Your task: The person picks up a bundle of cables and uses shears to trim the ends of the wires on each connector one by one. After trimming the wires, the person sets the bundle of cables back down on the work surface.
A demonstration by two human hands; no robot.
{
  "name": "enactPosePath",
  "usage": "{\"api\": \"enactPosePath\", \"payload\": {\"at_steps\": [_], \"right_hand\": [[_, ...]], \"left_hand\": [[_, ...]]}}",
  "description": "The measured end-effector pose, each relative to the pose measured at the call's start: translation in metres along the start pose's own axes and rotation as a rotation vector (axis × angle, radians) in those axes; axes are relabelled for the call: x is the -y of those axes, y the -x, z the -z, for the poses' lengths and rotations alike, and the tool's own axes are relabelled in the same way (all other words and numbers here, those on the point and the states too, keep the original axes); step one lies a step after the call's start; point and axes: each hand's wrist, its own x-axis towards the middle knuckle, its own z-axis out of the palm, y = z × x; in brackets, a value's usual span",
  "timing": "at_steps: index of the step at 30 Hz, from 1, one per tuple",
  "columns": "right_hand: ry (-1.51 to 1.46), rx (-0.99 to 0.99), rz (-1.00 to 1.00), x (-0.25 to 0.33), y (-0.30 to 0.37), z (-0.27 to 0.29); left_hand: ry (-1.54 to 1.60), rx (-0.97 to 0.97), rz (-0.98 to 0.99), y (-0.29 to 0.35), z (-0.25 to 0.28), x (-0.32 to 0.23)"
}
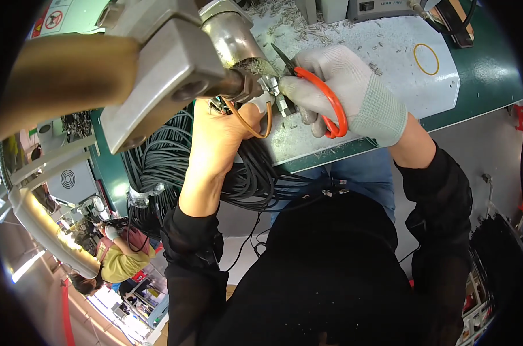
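My right hand point(330, 86), in a pale knit glove, has the orange finger loops of a pair of scissors point(336, 109) around its fingers. Their dark blades point up and left, and the thumb and fingertips close at small silvery metal connectors point(283, 105). My left hand point(220, 135) is bare at the back, with a white cover on a fingertip. Its fingers are bent closed beside the connectors, partly behind a metal fitting point(243, 85); what they grip is hidden. A thin brown loop point(267, 124) hangs over this hand.
A blurred grey metal arm point(163, 75) looms close at upper left, beside a metal cylinder point(230, 37). Bundled black cables point(163, 150) hang along the green table edge. Small metal bits litter the white sheet point(388, 86), with a yellow rubber band point(426, 59). Another person point(123, 262) works at lower left.
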Motion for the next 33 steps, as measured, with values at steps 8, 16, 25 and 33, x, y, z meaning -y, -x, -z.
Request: {"api": "enactPosePath", "payload": {"at_steps": [8,16,25,33], "right_hand": [[0.01,-0.025,0.08,-0.001,0.0,-0.002],[-0.021,-0.019,0.051,0.001,0.001,-0.004],[-0.092,0.028,0.066,-0.002,-0.002,-0.001],[-0.04,-0.023,-0.003,0.003,0.002,-0.003]], "left_hand": [[-0.296,-0.041,-0.207,0.002,0.0,-0.003],[-0.298,-0.073,-0.247,0.009,-0.006,-0.001],[-0.269,-0.07,-0.221,0.008,-0.005,0.003],[-0.243,-0.091,-0.088,0.009,-0.01,-0.003]]}}
